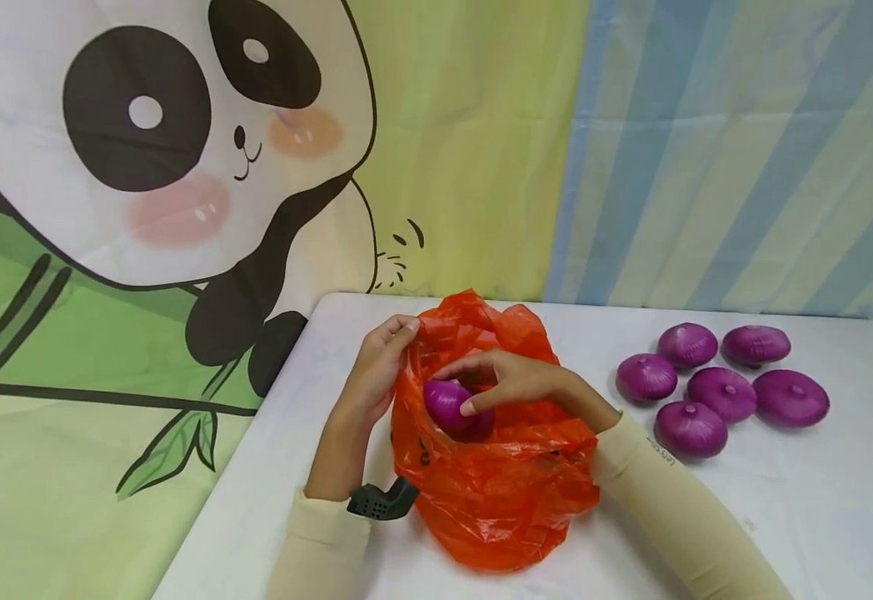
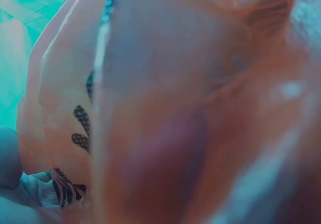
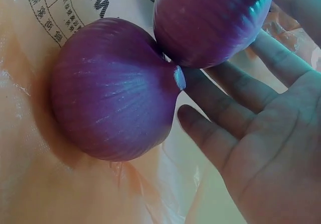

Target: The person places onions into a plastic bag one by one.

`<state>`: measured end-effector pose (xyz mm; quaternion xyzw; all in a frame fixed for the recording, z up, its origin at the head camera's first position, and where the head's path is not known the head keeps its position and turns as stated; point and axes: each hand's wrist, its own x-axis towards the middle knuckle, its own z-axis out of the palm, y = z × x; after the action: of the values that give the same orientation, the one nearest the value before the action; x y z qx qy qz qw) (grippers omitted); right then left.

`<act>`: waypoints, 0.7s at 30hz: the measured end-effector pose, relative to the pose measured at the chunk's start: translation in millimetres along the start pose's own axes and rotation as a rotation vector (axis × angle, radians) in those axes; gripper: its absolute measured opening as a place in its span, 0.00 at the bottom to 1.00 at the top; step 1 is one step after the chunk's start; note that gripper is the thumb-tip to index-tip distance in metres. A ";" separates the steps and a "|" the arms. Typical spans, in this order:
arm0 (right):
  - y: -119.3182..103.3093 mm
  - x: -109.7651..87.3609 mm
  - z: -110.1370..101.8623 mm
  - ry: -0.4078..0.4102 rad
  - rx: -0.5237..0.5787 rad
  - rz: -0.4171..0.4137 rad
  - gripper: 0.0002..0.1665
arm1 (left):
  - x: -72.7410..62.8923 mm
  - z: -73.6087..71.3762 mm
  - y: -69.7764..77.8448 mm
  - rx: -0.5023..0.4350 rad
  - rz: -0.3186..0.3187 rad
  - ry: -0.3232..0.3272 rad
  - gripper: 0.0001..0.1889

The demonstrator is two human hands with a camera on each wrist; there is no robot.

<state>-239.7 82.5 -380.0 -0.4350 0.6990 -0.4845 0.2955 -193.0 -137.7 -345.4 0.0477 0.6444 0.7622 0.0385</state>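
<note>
A red plastic bag (image 1: 492, 500) stands with its mouth open on the white table. At its left rim, my left hand (image 1: 371, 371) pinches the film between thumb and fingers. My right hand (image 1: 515, 379) reaches into the mouth and holds a purple onion (image 1: 446, 402) between thumb and fingertips. From the right wrist, the held onion (image 3: 213, 20) appears at the top, against the fingers. A second onion (image 3: 113, 93) lies inside the bag, its stem end close to the fingertips. Blurred bag film (image 2: 150, 73) fills most of the left wrist view.
Several purple onions (image 1: 691, 429) sit grouped on the right of the white table (image 1: 804, 517). A black device (image 1: 384, 500) is at the left wrist. Behind the table hangs a printed cloth (image 1: 474, 150) with a panda and stripes.
</note>
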 end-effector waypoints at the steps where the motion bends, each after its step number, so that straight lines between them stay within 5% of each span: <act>1: 0.1 0.1 -0.1 -0.001 -0.002 -0.001 0.33 | -0.1 -0.3 0.3 0.001 0.000 0.001 0.12; 11: -0.9 -1.5 -3.6 -0.003 -0.062 -0.062 0.33 | 1.8 -0.7 -1.0 -0.017 0.000 0.011 0.10; 21: -3.2 -9.3 -7.1 -0.010 0.002 -0.112 0.31 | 3.2 -1.0 -2.1 -0.018 -0.002 0.015 0.09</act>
<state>-240.4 93.3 -374.7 -0.4757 0.6714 -0.4990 0.2719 -196.3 -137.9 -347.5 0.0412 0.6380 0.7682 0.0350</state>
